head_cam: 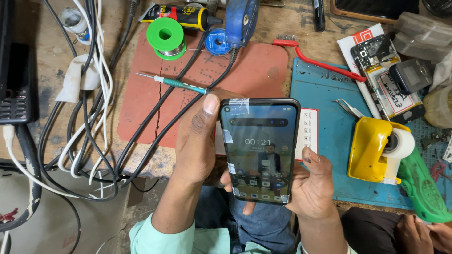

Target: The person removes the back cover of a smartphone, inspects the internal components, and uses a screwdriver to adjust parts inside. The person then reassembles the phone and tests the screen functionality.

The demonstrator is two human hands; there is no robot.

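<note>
**Hands: pose and state**

Left hand (197, 141) is rising from below, thumb extended upward, fingers curled in a grip. Right hand (313, 186) is cupping from the lower right, thumb pressing inward. Both forearms are angling in, sleeves at the wrists.

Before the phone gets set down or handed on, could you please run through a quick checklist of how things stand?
1. Both hands on smartphone: left hand and right hand grip its sides: ok.
2. Screen lit: ok.
3. Tape strips at the screen's top and left edge not removed: not ok.
4. Glass free of cracks: cannot tell.
5. Red mat free of clutter: screwdriver and cables lie there: not ok.
</note>
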